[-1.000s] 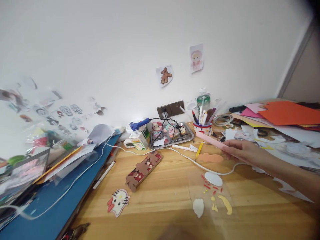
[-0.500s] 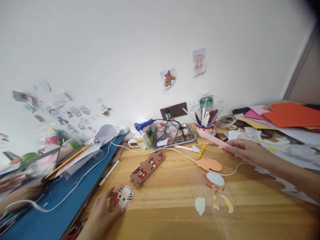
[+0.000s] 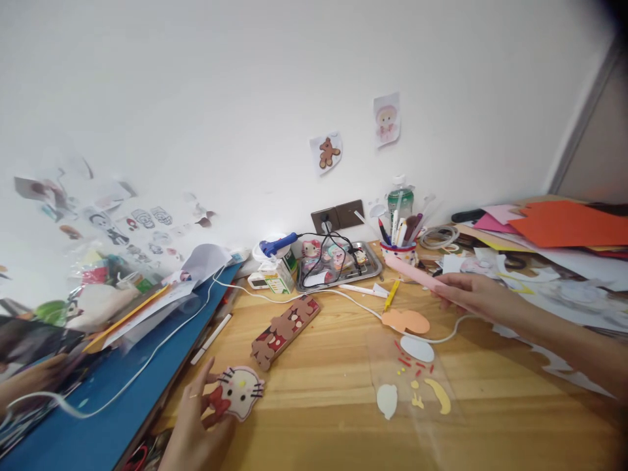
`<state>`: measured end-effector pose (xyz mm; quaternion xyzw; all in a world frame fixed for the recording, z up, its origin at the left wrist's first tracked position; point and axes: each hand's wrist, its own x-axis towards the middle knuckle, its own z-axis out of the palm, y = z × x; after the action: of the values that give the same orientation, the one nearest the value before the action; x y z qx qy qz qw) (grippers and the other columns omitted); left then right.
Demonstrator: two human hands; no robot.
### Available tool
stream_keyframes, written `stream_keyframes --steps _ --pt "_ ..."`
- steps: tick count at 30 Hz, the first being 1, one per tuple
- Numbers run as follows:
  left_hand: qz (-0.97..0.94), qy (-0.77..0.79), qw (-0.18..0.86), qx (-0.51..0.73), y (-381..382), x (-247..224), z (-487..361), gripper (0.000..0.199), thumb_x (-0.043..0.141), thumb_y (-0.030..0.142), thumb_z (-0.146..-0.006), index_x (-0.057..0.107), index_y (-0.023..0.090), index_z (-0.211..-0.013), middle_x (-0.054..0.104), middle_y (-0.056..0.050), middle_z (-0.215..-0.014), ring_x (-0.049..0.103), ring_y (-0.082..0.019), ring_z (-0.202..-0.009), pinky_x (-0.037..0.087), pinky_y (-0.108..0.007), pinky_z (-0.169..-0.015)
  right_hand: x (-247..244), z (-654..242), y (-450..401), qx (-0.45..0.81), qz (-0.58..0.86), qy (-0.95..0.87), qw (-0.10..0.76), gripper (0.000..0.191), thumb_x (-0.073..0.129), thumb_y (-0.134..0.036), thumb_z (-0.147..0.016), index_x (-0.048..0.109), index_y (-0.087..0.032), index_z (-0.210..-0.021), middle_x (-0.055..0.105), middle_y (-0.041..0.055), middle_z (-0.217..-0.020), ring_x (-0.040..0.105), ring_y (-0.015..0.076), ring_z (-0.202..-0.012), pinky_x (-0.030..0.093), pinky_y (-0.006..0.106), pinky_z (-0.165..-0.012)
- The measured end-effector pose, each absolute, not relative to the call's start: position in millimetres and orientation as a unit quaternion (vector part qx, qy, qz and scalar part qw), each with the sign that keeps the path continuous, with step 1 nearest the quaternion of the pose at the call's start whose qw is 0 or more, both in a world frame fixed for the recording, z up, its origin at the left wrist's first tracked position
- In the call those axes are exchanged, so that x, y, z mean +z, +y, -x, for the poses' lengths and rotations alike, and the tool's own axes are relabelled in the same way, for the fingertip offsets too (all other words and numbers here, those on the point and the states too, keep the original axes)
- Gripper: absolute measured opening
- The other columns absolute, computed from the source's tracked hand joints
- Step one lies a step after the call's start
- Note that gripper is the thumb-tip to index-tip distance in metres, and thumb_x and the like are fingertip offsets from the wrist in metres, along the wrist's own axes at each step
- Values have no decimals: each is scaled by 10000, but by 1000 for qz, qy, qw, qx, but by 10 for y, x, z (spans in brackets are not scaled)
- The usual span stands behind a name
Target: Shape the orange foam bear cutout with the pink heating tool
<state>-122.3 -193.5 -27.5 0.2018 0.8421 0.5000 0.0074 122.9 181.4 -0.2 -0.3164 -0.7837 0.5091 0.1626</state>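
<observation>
At the lower left, my left hand grips the edge of a white cat-face piece with a red bow, its face turned up. My right hand pinches a long pale pink strip over the right part of the wooden table. A brown bear-patterned bar lies beyond the cat piece. Near the right hand are an orange shape and a yellow cutter. A clear sheet bears white, yellow and red cut pieces.
A metal tray with cables stands at the back, beside a pen cup. A blue glue gun rests left of it. Coloured sheets pile up at right. Another person's hand is over the blue mat at left.
The cat-face piece has been tilted and turned in my left hand, so its face shows more fully. My right hand still holds the pink strip. The view has shifted slightly.
</observation>
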Motion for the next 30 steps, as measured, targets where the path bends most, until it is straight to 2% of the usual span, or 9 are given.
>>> stream_keyframes --steps 6,9,15,18,22,24,28,30 --pt "-83 750 215 620 -1828 -264 1351 1007 746 182 -334 268 115 -1218 606 -26 -649 575 -192 -608 465 -251 -542 61 -1243 1785 494 320 -791 165 320 451 -441 -730 557 -175 -873 578 38 -629 421 106 -504 248 223 -452" --pt "-14 715 267 646 -1789 -294 1368 1011 751 116 -298 294 104 -1200 625 -38 -643 583 -183 -577 469 -242 -525 84 -1250 1772 488 316 -797 160 345 457 -444 -724 551 -158 -893 582 40 -635 403 98 -485 238 219 -440" --pt "46 701 242 669 -1829 -266 1324 777 690 23 -378 413 163 -1091 628 -35 -753 607 -191 -644 505 -270 -567 55 -1256 1796 491 312 -800 151 414 468 -462 -710 530 -149 -974 599 54 -678 485 142 -601 306 220 -485" --pt "26 714 230 660 -1835 -258 1287 810 690 5 -380 387 149 -1117 634 -47 -714 610 -200 -615 502 -275 -563 37 -1250 1819 476 306 -812 145 417 458 -469 -714 528 -145 -967 597 54 -685 482 140 -594 312 218 -477" --pt "-15 742 223 632 -1822 -189 1224 866 713 67 -379 337 112 -1158 637 -52 -622 603 -206 -562 491 -288 -563 20 -1247 1848 482 298 -811 146 432 463 -466 -716 522 -141 -993 590 52 -671 474 128 -562 297 210 -446" --pt "-36 747 217 627 -1791 -109 1182 842 721 117 -377 367 110 -1141 628 -38 -583 600 -214 -572 484 -291 -572 17 -1252 1855 493 297 -804 149 433 485 -469 -698 529 -151 -988 586 42 -654 477 127 -558 304 204 -442" --pt "-109 754 211 613 -1570 51 1089 616 712 232 -383 533 128 -962 612 -27 -577 589 -225 -619 463 -294 -581 53 -1266 1798 546 302 -764 164 378 496 -475 -692 564 -167 -901 553 17 -620 465 107 -534 315 190 -439" --pt "-174 746 217 606 -1352 94 1044 473 697 240 -386 586 125 -831 598 -23 -550 569 -202 -576 447 -286 -574 104 -1270 1722 600 294 -720 187 356 475 -478 -713 580 -155 -818 515 6 -586 444 93 -513 307 184 -431"
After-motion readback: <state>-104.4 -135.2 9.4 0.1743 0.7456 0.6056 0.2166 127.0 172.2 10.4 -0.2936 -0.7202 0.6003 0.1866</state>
